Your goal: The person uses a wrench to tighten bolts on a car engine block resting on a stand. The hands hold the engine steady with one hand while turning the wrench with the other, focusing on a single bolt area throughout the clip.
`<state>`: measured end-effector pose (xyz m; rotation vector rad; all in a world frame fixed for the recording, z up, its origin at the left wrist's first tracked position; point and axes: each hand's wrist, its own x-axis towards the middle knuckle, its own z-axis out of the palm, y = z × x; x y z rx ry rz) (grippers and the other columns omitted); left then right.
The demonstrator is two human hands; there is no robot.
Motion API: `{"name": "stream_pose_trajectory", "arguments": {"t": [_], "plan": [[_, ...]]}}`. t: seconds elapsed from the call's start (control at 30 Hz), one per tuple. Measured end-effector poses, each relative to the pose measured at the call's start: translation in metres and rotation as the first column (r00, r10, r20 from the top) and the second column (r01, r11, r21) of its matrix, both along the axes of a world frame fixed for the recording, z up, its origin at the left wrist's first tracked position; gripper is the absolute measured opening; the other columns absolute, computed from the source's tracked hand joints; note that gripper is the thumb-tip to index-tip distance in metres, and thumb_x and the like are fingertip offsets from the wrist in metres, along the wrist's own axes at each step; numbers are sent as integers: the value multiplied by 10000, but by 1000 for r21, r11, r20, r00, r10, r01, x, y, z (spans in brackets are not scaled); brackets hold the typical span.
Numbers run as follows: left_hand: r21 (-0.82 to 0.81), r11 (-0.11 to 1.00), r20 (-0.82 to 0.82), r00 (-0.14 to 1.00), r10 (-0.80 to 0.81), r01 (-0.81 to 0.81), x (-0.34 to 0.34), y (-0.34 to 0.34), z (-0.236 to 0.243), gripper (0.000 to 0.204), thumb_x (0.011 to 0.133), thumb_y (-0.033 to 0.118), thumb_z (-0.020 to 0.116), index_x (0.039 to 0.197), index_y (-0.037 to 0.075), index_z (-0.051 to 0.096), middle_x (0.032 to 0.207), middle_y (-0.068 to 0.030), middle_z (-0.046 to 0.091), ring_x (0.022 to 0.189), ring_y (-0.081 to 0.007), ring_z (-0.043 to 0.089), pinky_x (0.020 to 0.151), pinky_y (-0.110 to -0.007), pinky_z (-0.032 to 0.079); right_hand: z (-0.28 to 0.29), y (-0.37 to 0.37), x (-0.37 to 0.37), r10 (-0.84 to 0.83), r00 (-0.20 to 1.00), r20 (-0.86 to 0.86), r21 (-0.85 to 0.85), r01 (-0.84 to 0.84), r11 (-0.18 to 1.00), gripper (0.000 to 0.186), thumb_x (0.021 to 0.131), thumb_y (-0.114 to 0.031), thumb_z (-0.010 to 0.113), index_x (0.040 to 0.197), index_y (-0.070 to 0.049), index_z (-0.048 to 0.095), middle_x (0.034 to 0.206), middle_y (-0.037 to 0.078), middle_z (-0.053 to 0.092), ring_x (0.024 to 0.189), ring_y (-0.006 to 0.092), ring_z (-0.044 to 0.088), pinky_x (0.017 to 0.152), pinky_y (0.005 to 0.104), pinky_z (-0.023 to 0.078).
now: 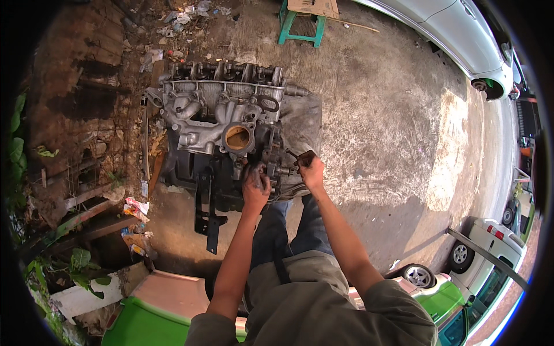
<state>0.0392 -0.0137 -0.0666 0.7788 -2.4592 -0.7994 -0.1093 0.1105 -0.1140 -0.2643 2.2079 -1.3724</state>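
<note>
A metal engine [196, 121] with a silver intake manifold and a round brownish opening sits below me. My left hand [257, 184], dark with grime, rests with bent fingers on the engine's lower right part, under the opening; what its fingertips grip, if anything, is hidden. My right hand [309, 170] pinches a small dark bolt-like piece [292, 154] just right of a protruding shaft [284, 171] on that side. A black metal bracket [205, 225] hangs from the engine's lower left.
A green stool [300, 34] topped with cardboard stands at the back. Littered broken boards [86, 115] and plants [83, 265] border the left. A silver car [450, 29] is at top right; green [438, 305] and white [485, 242] vehicles are behind and right. Concrete floor [381, 138] spreads right of the engine.
</note>
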Motion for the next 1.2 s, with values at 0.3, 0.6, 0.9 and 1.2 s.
{"name": "stream_pose_trajectory", "arguments": {"t": [0.3, 0.6, 0.9, 1.2], "plan": [[51, 999, -40, 999, 18, -16, 0, 0, 1, 249, 808, -18, 499, 1048, -22, 562, 864, -203, 587, 770, -350, 572, 714, -430, 494, 23, -16, 16, 67, 969, -238, 91, -47, 995, 127, 721, -43, 669, 843, -13, 653, 783, 229, 650, 787, 419, 639, 680, 431, 511], [73, 997, -31, 999, 15, -12, -1, -1, 7, 235, 802, -9, 502, 1026, -33, 565, 851, -205, 590, 789, -350, 577, 745, -446, 492, 35, -19, 19, 54, 991, -126, 70, -46, 997, 122, 770, -78, 654, 862, 4, 663, 799, 223, 661, 791, 393, 657, 693, 402, 512], [45, 999, -2, 1000, -6, 6, 0, -2, 3, 225, 805, -3, 502, 1019, -39, 560, 875, -208, 597, 827, -361, 579, 743, -450, 495, 33, -15, 22, 115, 975, -190, 106, -96, 990, 144, 803, -107, 652, 891, 2, 688, 861, 171, 705, 859, 302, 702, 758, 352, 532], [50, 999, 5, 1000, 2, -2, -2, -1, 8, 190, 814, -3, 491, 987, -44, 559, 880, -219, 594, 824, -382, 577, 732, -464, 492, 29, -10, 20, 178, 968, -178, 74, -167, 983, 157, 819, -97, 651, 932, 4, 691, 891, 169, 705, 883, 291, 700, 771, 338, 535]]}}
